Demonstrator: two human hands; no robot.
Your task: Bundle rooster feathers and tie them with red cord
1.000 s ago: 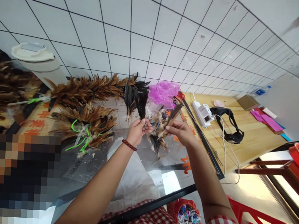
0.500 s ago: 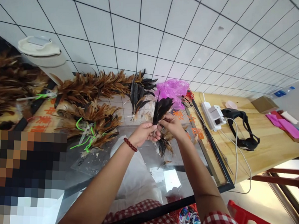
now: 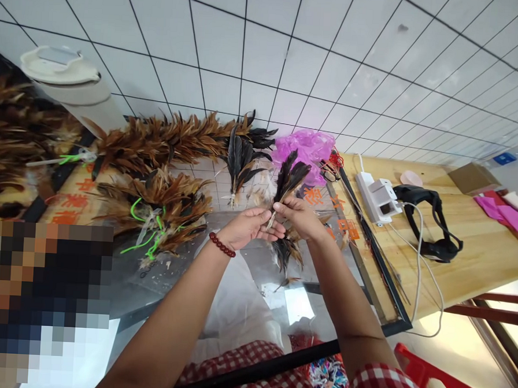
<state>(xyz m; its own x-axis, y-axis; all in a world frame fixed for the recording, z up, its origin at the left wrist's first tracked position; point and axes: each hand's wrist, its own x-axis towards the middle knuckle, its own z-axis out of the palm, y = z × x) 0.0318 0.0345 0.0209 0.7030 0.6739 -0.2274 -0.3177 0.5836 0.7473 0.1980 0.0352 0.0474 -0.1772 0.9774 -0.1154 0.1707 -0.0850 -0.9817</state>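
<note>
A small bunch of black feathers (image 3: 289, 177) is held over the table with its tips up and to the right. My right hand (image 3: 302, 218) pinches it just above the pale quill ends. Around those quills curl the fingers of my left hand (image 3: 252, 224), the thumb in front and the fingertips behind; a bead bracelet is on that wrist. Behind, another dark feather bunch (image 3: 240, 161) lies with its quills toward me. Some loose dark feathers (image 3: 284, 254) rest on the surface just below my hands.
Brown feather bundles (image 3: 167, 206) with green ties lie at left, below a long feather garland (image 3: 179, 140). A white lidded container (image 3: 73, 91) stands behind. A pink plastic bag (image 3: 304, 150) is by the wall. At right are a power strip (image 3: 374, 194) with cables and a black strap headset (image 3: 431, 226).
The black feather bunch has tilted further to the right and its quills show more between my hands. My left fingers have spread a little. The view has shifted slightly.
</note>
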